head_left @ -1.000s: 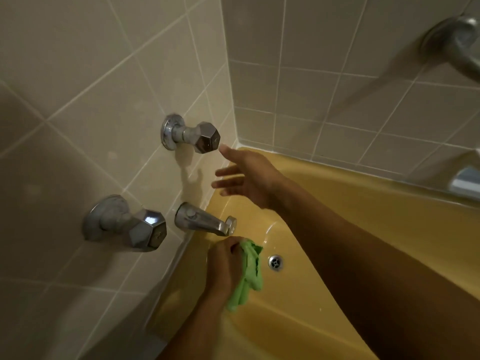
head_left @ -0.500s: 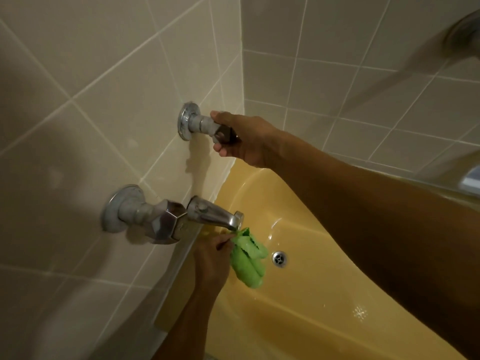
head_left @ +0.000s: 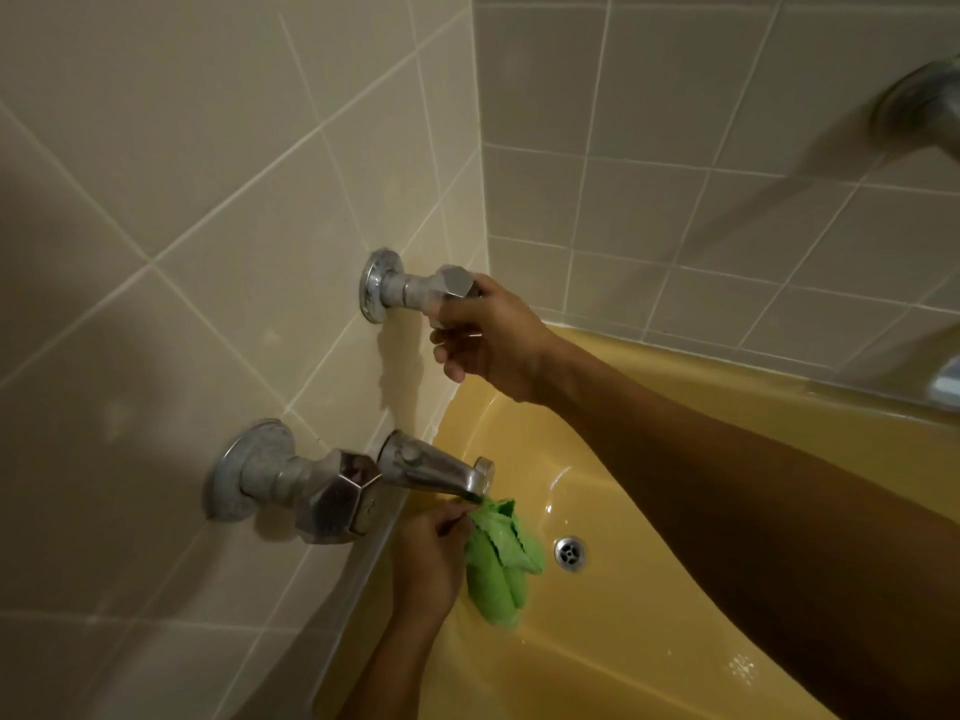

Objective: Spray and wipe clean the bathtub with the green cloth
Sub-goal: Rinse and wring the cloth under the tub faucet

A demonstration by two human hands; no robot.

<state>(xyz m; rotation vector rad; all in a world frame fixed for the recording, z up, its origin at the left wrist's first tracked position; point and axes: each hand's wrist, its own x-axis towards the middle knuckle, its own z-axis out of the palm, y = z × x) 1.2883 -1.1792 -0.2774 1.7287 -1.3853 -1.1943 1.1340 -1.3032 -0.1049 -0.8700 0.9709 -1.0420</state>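
The yellow bathtub (head_left: 597, 631) fills the lower right, with its metal drain (head_left: 570, 553) near the tap end. My left hand (head_left: 428, 558) holds the bunched green cloth (head_left: 498, 558) just under the mouth of the chrome spout (head_left: 441, 467). My right hand (head_left: 488, 335) reaches across the tub, its fingers curled round the knob of the upper chrome tap (head_left: 415, 288) on the tiled wall. No water shows coming from the spout.
A second chrome tap (head_left: 306, 491) sticks out of the wall at lower left, close to the spout. Beige tiles (head_left: 208, 174) cover both walls. A chrome fitting (head_left: 919, 106) is blurred at the upper right edge.
My right hand went from open in the air to gripping the upper tap knob. My left hand lifted the cloth up under the spout. The view moved closer to the taps.
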